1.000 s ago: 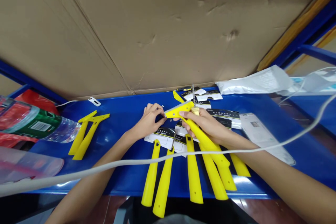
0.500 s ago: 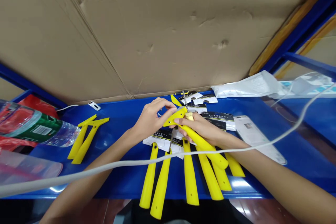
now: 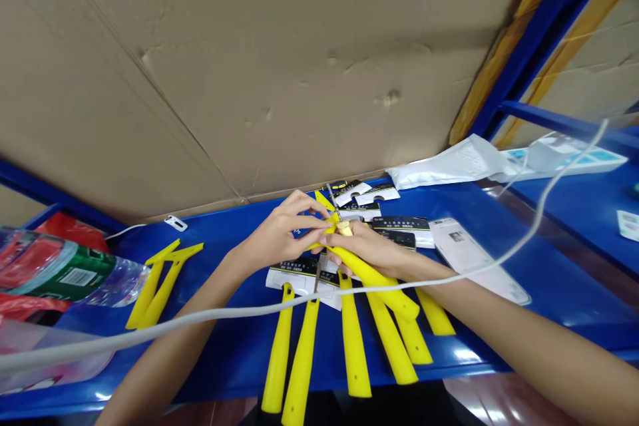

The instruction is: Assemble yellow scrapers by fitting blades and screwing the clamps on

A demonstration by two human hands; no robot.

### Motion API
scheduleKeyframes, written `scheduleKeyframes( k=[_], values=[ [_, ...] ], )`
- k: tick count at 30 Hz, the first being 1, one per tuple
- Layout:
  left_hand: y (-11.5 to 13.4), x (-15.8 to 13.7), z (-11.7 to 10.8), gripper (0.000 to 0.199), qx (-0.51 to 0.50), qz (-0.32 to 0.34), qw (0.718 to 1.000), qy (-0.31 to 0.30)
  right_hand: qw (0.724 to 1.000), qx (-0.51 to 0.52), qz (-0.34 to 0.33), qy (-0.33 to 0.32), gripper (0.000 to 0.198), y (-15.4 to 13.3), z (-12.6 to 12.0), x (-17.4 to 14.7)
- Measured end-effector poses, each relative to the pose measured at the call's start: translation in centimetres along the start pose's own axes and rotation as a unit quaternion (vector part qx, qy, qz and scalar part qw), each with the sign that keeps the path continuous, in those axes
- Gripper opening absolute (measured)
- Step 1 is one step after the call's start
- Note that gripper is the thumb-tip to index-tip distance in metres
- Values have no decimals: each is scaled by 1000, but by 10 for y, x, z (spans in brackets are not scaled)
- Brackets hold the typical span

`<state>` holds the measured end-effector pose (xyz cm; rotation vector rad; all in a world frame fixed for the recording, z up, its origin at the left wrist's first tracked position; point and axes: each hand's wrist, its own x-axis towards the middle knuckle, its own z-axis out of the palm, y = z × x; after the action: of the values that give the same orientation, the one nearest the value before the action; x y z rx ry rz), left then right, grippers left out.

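Observation:
My right hand (image 3: 372, 246) is wrapped round a yellow scraper (image 3: 384, 286), its handle slanting down toward me. The same hand also holds what looks like a screwdriver (image 3: 344, 227), with a cream handle and a thin metal shaft pointing away. At the scraper's head, my left hand (image 3: 279, 229) pinches with thumb and fingertips; the fingers partly cover the head, and any small part there is hidden. Below my hands, several yellow handles (image 3: 355, 346) lie fanned across the front edge. Black-and-white blade packets (image 3: 294, 273) lie under and behind my hands.
Two yellow scrapers (image 3: 162, 279) lie at the left, beside a plastic bottle (image 3: 74, 273) on its side. A white cable (image 3: 234, 313) crosses in front of my forearms. On the right are a pale phone (image 3: 472, 256) and a white plastic bag (image 3: 446, 163). Cardboard (image 3: 259, 66) walls the back.
The view has shifted and tilted slightly. My left fingers have closed in over the scraper's head, which has turned and shows less of its flat side. My right hand keeps its hold.

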<state>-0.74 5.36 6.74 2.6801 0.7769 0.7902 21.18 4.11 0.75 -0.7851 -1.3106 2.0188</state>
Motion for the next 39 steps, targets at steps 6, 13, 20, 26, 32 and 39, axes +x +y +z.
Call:
scheduleKeyframes(
  k=[6, 13, 20, 26, 32, 39],
  values=[
    [12, -11, -4, 43, 99, -5, 993, -61, 999, 25, -11, 24, 35, -2, 2, -1],
    [45, -21, 17, 56, 204, -121, 971, -15, 994, 42, -51, 86, 41, 0, 5, 2],
    [87, -13, 47, 59, 246, -202, 947, 45, 979, 44, -112, 161, 42, 4, 5, 5],
    [91, 1, 67, 86, 271, -220, 935, 63, 969, 21, -153, 191, 42, 5, 6, 5],
    [90, 11, 73, 81, 283, -238, 928, 35, 966, 1, -165, 199, 44, 8, 2, 7],
    [90, 17, 67, 72, 246, -289, 925, 7, 965, -43, -186, 182, 44, 2, 0, 5]
  ],
)
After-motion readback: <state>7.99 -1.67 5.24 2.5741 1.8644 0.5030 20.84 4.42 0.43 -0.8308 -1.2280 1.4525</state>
